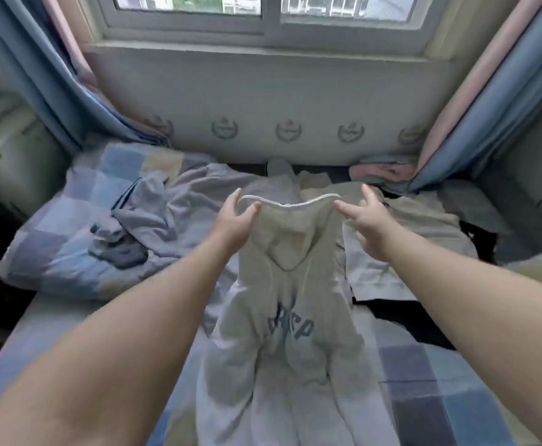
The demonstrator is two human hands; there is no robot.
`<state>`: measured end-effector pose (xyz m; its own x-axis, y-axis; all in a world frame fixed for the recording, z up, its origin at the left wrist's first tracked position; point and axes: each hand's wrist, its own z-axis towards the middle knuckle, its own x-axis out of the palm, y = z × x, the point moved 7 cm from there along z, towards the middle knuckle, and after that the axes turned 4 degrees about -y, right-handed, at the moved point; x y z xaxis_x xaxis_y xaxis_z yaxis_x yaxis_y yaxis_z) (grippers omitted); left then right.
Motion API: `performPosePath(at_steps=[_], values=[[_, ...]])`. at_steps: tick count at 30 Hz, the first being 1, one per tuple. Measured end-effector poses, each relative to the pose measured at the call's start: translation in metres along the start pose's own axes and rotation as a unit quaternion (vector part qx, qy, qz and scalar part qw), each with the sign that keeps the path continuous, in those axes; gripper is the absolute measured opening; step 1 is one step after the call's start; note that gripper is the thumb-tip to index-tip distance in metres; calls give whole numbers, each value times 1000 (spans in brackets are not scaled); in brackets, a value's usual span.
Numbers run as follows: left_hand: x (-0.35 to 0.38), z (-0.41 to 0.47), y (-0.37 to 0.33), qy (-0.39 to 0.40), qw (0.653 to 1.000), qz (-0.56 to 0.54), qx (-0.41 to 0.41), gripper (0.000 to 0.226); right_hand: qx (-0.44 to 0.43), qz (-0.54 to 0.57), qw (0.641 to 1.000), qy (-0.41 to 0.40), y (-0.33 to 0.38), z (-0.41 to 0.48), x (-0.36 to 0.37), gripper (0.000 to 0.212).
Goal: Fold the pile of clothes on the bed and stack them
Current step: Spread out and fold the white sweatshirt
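Bed (424, 365) w/ checked cover carries the clothes. Grey hoodie (292, 317) lies mid-bed, long axis running straight away from the person (hood end farthest, lifted). Left hand (236, 220) & right hand (364, 220) each pinch a corner of the hood rim, equally near.
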<state>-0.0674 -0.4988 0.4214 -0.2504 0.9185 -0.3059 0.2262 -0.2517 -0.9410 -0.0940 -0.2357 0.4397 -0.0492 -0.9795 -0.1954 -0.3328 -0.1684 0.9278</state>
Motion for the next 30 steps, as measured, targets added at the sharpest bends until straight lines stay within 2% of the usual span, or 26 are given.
performPosePath(at_steps=[6,10,15,18,20,22,23,24,26,28,30], values=[[66,-46,220,102,988,73,-95,66,108,-78,988,75,-228,6,42,96],[86,-115,320,142,968,120,-171,61,161,-130,973,104,-335,-35,21,84],[113,-228,429,198,925,215,-244,65,243,-212,943,84,-469,-101,-34,79],[123,-288,481,184,913,229,-284,90,296,-262,914,91,-542,-137,-60,89],[126,-317,507,133,919,205,-309,107,301,-297,901,95,-581,-153,-67,103],[131,-336,527,75,921,214,-318,108,289,-341,889,103,-611,-161,-63,113],[133,-340,531,56,914,251,-315,104,274,-380,878,97,-617,-162,-60,111],[137,-343,537,48,900,302,-310,100,258,-421,865,84,-624,-162,-59,104],[147,-348,544,36,874,380,-299,92,201,-476,855,50,-635,-158,-61,71],[158,-349,552,38,871,401,-282,62,149,-489,858,57,-644,-153,-63,40],[164,-352,552,58,876,404,-256,31,134,-462,872,87,-650,-154,-69,28]])
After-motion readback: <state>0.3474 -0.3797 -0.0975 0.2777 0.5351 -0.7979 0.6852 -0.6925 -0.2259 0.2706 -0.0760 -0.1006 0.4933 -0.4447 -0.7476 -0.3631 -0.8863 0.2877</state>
